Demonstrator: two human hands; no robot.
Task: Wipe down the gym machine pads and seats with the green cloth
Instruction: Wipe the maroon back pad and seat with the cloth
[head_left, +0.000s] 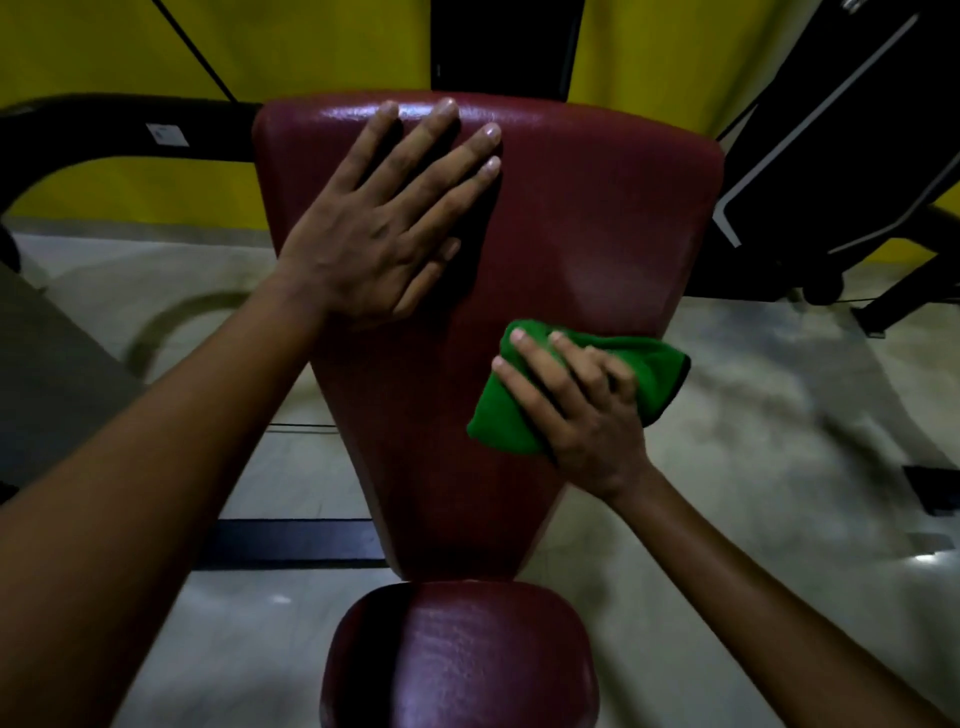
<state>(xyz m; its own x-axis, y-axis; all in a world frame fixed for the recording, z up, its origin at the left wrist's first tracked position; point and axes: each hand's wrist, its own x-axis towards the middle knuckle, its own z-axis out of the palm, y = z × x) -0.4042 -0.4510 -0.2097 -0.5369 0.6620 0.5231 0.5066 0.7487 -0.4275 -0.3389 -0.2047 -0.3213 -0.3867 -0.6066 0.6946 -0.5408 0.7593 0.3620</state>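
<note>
On the pad's (571, 218) right edge, at four o'clock, the right hand (582, 410) bunches the cloth (644, 364) in a curled grip. At ten o'clock the left hand (384, 228) lies flat, fingers spread.

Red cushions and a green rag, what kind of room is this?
Most likely a gym. A tapered red back pad stands above a matching seat, black machine frames stand by a yellow wall, and the right hand wipes with a green cloth.

I see a yellow wall (322, 41) at the back. The floor (753, 441) is pale grey and a bit shiny. A black machine frame (104, 130) curves on one side. The room looks dim.
</note>
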